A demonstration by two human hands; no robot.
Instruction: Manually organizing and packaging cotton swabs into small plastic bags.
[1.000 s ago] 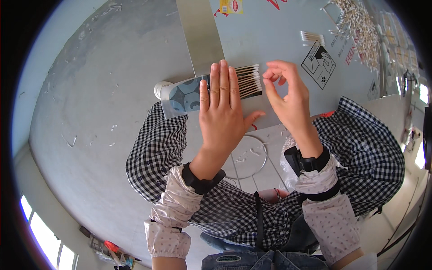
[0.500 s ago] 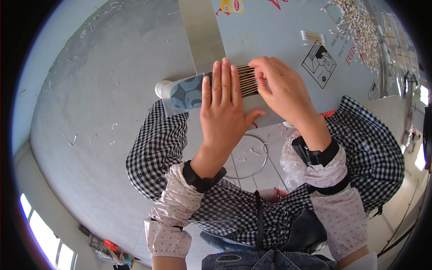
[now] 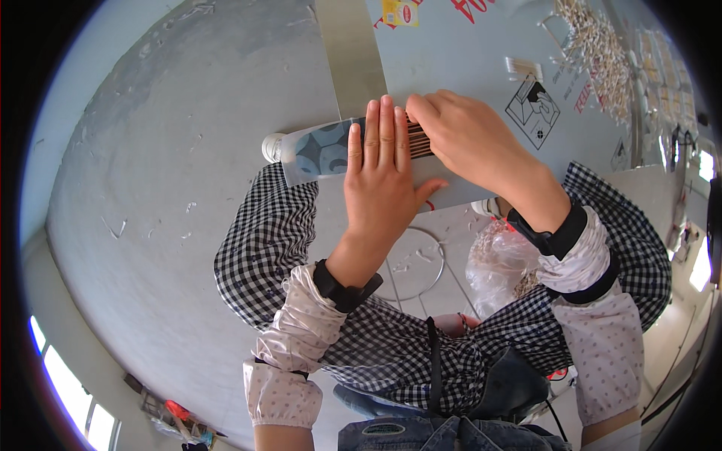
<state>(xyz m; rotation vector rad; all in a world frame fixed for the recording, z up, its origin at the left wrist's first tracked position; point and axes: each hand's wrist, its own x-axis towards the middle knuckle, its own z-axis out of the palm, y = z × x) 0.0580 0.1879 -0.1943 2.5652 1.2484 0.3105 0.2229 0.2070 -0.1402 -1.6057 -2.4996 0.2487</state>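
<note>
A flat plastic bag (image 3: pixel 320 154) with a blue and grey rounded pattern lies across the near edge of the table. My left hand (image 3: pixel 382 177) rests flat on it, fingers straight and close together, thumb spread out. From under these fingers a row of thin brown cotton swab sticks (image 3: pixel 419 141) reaches to the right; their tips are hidden. My right hand (image 3: pixel 470 139) is closed over the right end of the row, fingers bent and touching the sticks. Its thumb is hidden.
Loose cotton swabs (image 3: pixel 594 52) are heaped at the far right, beside clear packs (image 3: pixel 665 71). A small swab bundle (image 3: pixel 524 68) and a yellow packet (image 3: pixel 400 13) lie on the grey printed board (image 3: pixel 466 60). Below are a metal ring (image 3: pixel 414 263) and a clear plastic bag (image 3: pixel 500 263).
My right hand has moved left and turned over the sticks, covering more of them. My left hand stays flat on the bag. The view has shifted slightly.
</note>
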